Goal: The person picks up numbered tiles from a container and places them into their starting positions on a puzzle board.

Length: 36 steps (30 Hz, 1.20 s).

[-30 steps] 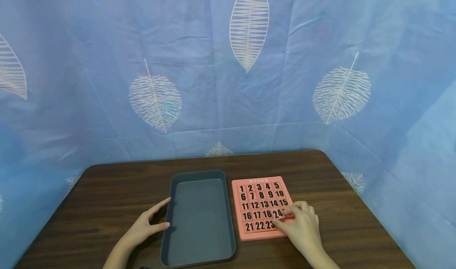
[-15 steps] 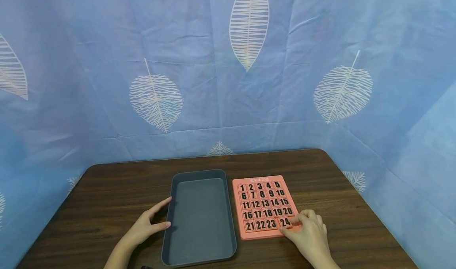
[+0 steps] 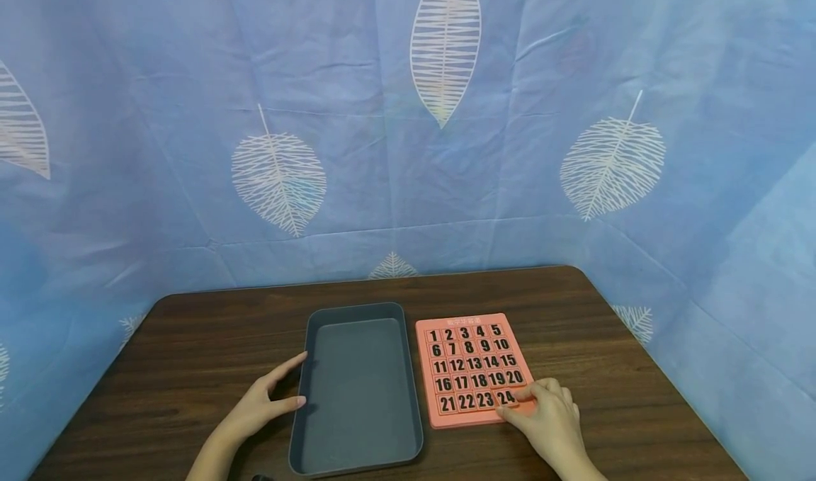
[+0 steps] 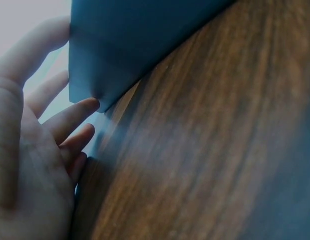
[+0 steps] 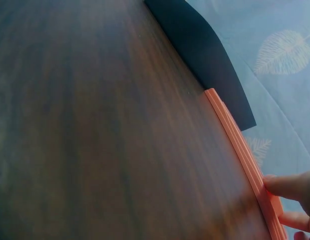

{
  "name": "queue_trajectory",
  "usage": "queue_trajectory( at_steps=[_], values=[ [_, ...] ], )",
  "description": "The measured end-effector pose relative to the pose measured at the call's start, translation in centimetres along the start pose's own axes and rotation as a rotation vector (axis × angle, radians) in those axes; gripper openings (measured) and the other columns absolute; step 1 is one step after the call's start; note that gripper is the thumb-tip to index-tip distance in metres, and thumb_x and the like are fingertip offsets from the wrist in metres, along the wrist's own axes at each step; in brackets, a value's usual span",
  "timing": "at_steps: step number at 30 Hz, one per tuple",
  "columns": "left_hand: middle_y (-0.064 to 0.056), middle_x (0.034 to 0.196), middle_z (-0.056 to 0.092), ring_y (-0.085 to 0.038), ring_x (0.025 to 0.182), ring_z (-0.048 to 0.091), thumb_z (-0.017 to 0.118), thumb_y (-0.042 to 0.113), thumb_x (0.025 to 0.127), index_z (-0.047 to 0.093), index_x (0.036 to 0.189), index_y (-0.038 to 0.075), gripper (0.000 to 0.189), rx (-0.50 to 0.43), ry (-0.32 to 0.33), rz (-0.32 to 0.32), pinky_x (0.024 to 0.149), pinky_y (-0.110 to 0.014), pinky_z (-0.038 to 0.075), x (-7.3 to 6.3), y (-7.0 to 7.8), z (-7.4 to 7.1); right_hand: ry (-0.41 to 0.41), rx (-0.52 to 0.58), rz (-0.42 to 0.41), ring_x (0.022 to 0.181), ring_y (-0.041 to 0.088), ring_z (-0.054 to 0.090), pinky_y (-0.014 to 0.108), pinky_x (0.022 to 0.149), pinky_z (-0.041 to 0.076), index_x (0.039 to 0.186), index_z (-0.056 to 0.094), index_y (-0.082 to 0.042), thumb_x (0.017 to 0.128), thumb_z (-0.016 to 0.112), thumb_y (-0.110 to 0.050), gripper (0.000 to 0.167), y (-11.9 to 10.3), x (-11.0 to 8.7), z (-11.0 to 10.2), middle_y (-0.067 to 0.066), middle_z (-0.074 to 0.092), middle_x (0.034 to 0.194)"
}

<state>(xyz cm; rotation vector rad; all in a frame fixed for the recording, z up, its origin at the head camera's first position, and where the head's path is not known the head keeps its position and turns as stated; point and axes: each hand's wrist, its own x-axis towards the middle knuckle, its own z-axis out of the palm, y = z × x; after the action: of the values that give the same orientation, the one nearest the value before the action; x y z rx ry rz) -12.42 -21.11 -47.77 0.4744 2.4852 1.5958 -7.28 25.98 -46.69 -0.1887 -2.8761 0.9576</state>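
Note:
A pink number puzzle board point(image 3: 468, 419) lies on the table, rows of black-numbered tiles running from 1 to 24. My right hand point(image 3: 551, 417) is at its lower right corner, thumb and index finger pinching the number 24 tile point(image 3: 506, 398) in the bottom row. In the right wrist view the thumb point(image 5: 282, 186) meets the board's near side; the rest of that hand is mostly cut off. To the left lies a shallow dark grey tray point(image 3: 357, 396). My left hand point(image 3: 258, 403) rests against its left wall, thumb and fingers spread, as the left wrist view also shows.
The dark wood table point(image 3: 223, 339) has a rounded far edge. Behind it hangs a blue curtain point(image 3: 382, 169) with white leaf prints. A small black object point(image 3: 261, 477) shows at the bottom edge of the head view, its kind unclear.
My right hand brought the 24 tile down from over the fourth row into the bottom row, then slid it slightly left toward 23. The left hand and tray look unchanged.

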Motion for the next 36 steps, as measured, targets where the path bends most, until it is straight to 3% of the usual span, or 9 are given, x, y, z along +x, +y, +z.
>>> queue_trajectory(
  at_steps=[10,15,28,36],
  values=[
    [-0.016,0.153,0.027,-0.047,0.139,0.015,0.069,0.018,0.089,0.037,0.149,0.015,0.068,0.013,0.003,-0.012,0.099,-0.074,0.013,-0.3,-0.1,0.0,0.013,-0.003,-0.044,0.094,0.032,0.044,0.05,0.078,0.033,0.089,0.073,-0.011,0.08,0.077,-0.037,0.027,0.1,-0.1,0.3,0.011,0.053,0.103],
    [-0.016,0.154,0.026,-0.048,0.138,0.014,0.068,0.017,0.09,0.036,0.15,0.015,0.068,0.009,-0.003,-0.001,0.098,-0.075,0.013,-0.1,-0.1,0.0,0.029,-0.01,-0.062,0.094,0.03,0.044,0.048,0.077,0.033,0.088,0.073,-0.013,0.08,0.078,-0.035,0.024,0.3,0.1,0.2,0.01,0.054,0.103],
    [-0.017,0.154,0.024,-0.05,0.137,0.013,0.067,0.017,0.091,0.034,0.15,0.014,0.068,0.025,-0.021,0.017,0.095,-0.077,0.012,-0.1,0.1,-0.2,-0.021,-0.033,-0.057,0.096,0.029,0.044,0.049,0.078,0.034,0.092,0.072,-0.017,0.078,0.076,-0.046,0.032,0.6,0.7,-0.5,0.006,0.055,0.103],
    [-0.021,0.151,0.028,-0.052,0.136,0.017,0.059,0.012,0.095,0.034,0.149,0.008,0.059,0.035,-0.012,0.07,0.095,-0.076,0.018,-0.6,0.6,-1.2,0.006,0.007,-0.148,0.095,0.029,0.044,0.053,0.081,0.034,0.098,0.073,-0.015,0.079,0.078,-0.037,0.03,0.8,0.9,-1.9,0.006,0.055,0.103]
  ],
)
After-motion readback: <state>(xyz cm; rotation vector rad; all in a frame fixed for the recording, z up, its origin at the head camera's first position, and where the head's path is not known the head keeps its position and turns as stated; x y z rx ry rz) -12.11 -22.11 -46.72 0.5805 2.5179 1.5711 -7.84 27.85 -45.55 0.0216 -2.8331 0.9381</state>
